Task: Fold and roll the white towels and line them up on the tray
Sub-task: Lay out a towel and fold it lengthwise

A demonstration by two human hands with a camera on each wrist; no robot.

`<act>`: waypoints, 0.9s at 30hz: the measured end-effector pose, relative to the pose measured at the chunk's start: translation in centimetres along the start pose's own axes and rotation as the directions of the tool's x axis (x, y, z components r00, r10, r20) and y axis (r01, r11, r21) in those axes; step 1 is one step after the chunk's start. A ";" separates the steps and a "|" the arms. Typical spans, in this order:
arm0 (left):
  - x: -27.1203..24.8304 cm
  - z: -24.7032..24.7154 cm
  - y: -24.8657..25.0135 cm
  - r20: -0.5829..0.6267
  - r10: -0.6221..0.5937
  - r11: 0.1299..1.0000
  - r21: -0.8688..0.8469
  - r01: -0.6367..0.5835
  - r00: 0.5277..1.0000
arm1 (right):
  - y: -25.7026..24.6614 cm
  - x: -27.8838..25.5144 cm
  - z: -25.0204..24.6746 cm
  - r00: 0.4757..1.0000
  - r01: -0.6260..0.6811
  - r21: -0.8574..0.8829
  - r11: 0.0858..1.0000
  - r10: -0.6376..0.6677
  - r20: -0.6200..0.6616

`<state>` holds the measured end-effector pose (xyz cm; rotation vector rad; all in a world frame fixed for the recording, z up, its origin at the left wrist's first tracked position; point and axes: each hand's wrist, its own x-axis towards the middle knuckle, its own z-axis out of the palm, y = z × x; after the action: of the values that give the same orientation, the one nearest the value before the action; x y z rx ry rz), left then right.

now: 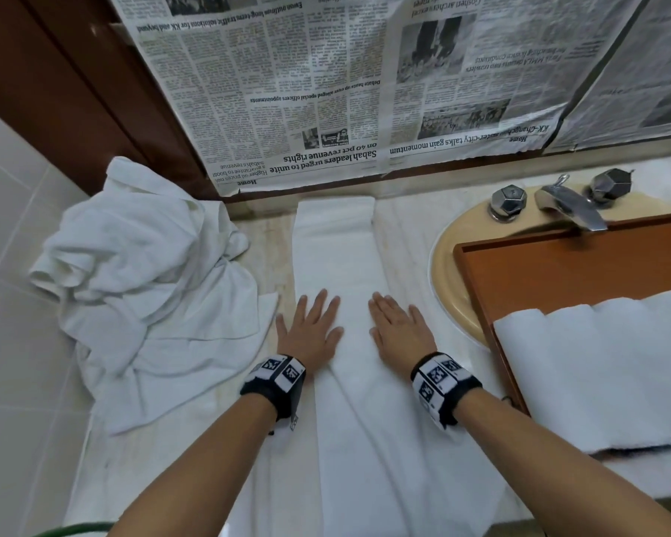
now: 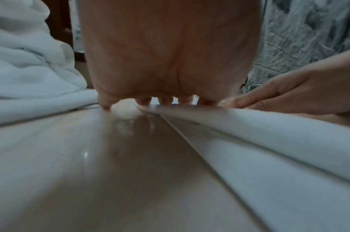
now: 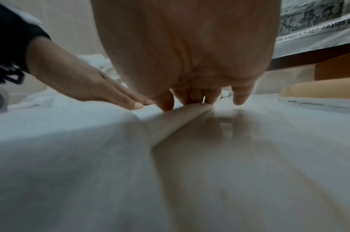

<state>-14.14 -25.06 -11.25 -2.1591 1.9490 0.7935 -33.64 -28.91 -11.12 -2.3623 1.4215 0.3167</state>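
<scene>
The counter (image 1: pixel 403 234) carries everything here: a heap of unfolded towels (image 1: pixel 144 273) at the left, one towel (image 1: pixel 338 257) folded into a long strip down the middle, and at the right a wooden tray (image 1: pixel 558 273) lying over the basin (image 1: pixel 450 265), with several finished rolls (image 1: pixel 597 366) side by side at its near end. The strip runs from the wall, where newspaper (image 1: pixel 326 91) hangs, toward the person, and its near part looks wider and looser than its far part. The left hand (image 1: pixel 310 331) lies flat on the strip's left edge, fingers straight and spread, holding nothing. The right hand (image 1: pixel 398 329) lies the same way on the right edge, palm down, gripping nothing. The step in hand looks like smoothing the fold before rolling. To do it well, both palms should press evenly and slide along the strip's length, so trapped air and creases run out at the end. The edges should sit square on each other, because a crooked strip would roll into a cone and not match those on the tray. The near end likely needs tidying first. Rolling should then go tight and straight.
</scene>
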 end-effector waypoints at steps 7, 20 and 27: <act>1.7 -1.2 -0.8 -0.116 0.031 0.976 -0.211 -0.055 0.993 | -1.2 0.2 -3.0 0.998 -0.023 0.177 0.984 0.031 -0.046; -4.4 2.3 -2.1 -0.275 0.179 0.962 -0.154 -0.227 0.945 | -3.5 -8.4 -1.5 0.971 -0.236 0.150 0.960 0.240 -0.004; -4.1 1.2 -2.5 -0.240 0.134 0.961 -0.203 -0.185 0.961 | -8.0 -13.1 -1.8 0.967 -0.142 0.003 0.990 0.140 -0.212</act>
<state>-12.22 -20.53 -11.05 -2.3293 2.2709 0.8664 -32.64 -15.74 -3.05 -2.3670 1.6939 0.1126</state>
